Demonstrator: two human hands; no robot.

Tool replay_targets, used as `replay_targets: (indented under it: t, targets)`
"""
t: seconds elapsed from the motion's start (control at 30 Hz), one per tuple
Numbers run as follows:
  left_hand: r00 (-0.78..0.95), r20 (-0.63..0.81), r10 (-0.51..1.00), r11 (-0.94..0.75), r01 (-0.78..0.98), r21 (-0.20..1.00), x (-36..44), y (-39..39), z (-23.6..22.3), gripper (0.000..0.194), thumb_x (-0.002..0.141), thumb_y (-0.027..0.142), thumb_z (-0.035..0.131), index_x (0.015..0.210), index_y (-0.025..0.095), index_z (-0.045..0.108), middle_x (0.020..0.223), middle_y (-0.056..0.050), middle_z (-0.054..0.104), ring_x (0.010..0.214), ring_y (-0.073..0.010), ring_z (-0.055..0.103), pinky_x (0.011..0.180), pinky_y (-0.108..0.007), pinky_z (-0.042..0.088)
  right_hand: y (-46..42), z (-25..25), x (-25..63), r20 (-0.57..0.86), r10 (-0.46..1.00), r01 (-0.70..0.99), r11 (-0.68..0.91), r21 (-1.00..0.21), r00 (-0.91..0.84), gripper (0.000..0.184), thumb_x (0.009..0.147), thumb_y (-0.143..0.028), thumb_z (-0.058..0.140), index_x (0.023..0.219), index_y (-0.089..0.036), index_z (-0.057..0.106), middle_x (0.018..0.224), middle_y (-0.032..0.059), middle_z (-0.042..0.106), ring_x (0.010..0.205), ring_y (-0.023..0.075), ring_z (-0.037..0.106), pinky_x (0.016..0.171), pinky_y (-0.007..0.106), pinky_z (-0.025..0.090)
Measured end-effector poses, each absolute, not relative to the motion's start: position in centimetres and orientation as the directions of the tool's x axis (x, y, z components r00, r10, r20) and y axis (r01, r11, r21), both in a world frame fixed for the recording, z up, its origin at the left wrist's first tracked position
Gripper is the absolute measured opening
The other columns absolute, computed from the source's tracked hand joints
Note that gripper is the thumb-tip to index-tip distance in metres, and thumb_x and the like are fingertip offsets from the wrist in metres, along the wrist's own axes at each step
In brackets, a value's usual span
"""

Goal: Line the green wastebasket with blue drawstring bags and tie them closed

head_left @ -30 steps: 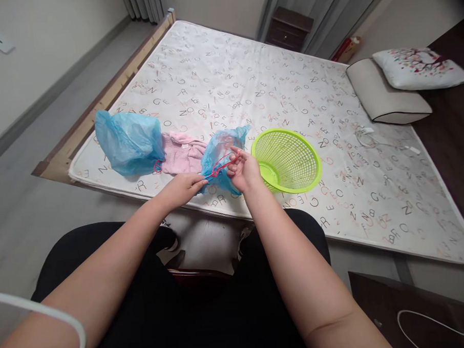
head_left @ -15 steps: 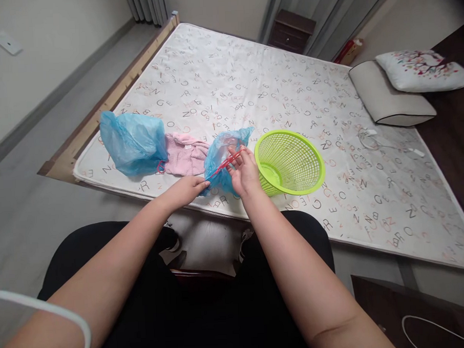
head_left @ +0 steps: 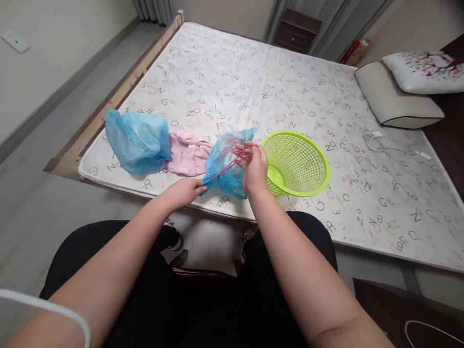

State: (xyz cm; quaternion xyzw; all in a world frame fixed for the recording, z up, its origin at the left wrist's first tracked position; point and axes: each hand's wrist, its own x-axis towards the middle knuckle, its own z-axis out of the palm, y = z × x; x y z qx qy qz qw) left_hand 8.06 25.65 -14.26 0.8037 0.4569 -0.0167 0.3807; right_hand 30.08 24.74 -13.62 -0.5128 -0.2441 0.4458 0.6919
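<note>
The right hand point(head_left: 255, 168) has pulled the red drawstring point(head_left: 224, 172) taut.

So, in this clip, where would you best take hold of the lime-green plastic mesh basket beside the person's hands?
Grip the lime-green plastic mesh basket by its solid rim on the right side, coming from above and the right. It lies tilted with its mouth showing, so that edge is easy to pinch, while the right hand crowds the near side.

Red drawstring point(head_left: 224, 170) end hidden within right-hand fingers point(head_left: 251, 152)
</note>
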Motion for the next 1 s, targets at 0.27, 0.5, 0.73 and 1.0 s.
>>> replay_targets:
  t: [0.27, 0.5, 0.73, 1.0]
  targets:
    - [0.496, 0.074, 0.865, -0.39, 0.572, 0.721, 9.1, 25.3, -13.7, 0.041, 0.091, 0.052, 0.062, 0.114, 0.02, 0.073, 0.116, -0.01, 0.072, 0.111, -0.0277, 0.064, 0.103, -0.041, 0.047, 24.1, -12.4, 29.0, -0.249, 0.953, -0.611, -0.096, -0.786, 0.171, 0.01, 0.09, -0.033, 0.059, 0.093, -0.024, 0.058, 0.063, -0.005, 0.054, 0.059, 0.013, 0.059, 0.054, 0.023, 0.05]
    - [0.684, 0.009, 0.73, -0.425, 0.444, 0.789, 10.1, 24.8, -15.3, 0.04, 0.088, 0.041, 0.069, 0.124, 0.022, 0.07, 0.121, -0.01, 0.072, 0.113, -0.0278, 0.065, 0.102, -0.04, 0.047, 22.9, -11.2, 27.9, -0.188, 0.972, -0.644, -0.232, -0.729, -0.138, 0.011, 0.084, -0.026, 0.059, 0.095, -0.024, 0.059, 0.057, -0.0079, 0.042, 0.049, 0.0106, 0.044, 0.049, 0.021, 0.042]
    - [0.407, -0.086, 0.909, -0.184, 0.58, 0.794, 10.1, 24.8, -14.5, 0.024, 0.089, 0.04, 0.063, 0.094, 0.021, 0.076, 0.086, -0.003, 0.074, 0.082, -0.0221, 0.066, 0.078, -0.033, 0.049, 23.6, -12.1, 28.8, -0.133, 0.989, -0.424, -0.091, -0.901, 0.069, 0.026, 0.08, -0.022, 0.056, 0.104, -0.026, 0.063, 0.088, -0.0009, 0.061, 0.077, 0.0131, 0.058, 0.066, 0.024, 0.051]
    - [-0.027, -0.19, 0.981, 0.191, 0.077, 0.978, 9.7, 26.8, -15.1, 0.044, 0.07, 0.051, 0.078, 0.093, 0.017, 0.064, 0.081, -0.001, 0.066, 0.072, -0.0165, 0.061, 0.066, -0.029, 0.051, 23.8, -13.8, 29.3, -0.162, 0.908, -0.164, -0.105, -0.981, 0.386, 0.011, 0.089, -0.036, 0.06, 0.094, -0.026, 0.059, 0.085, -0.0012, 0.06, 0.071, 0.0129, 0.057, 0.056, 0.022, 0.046]
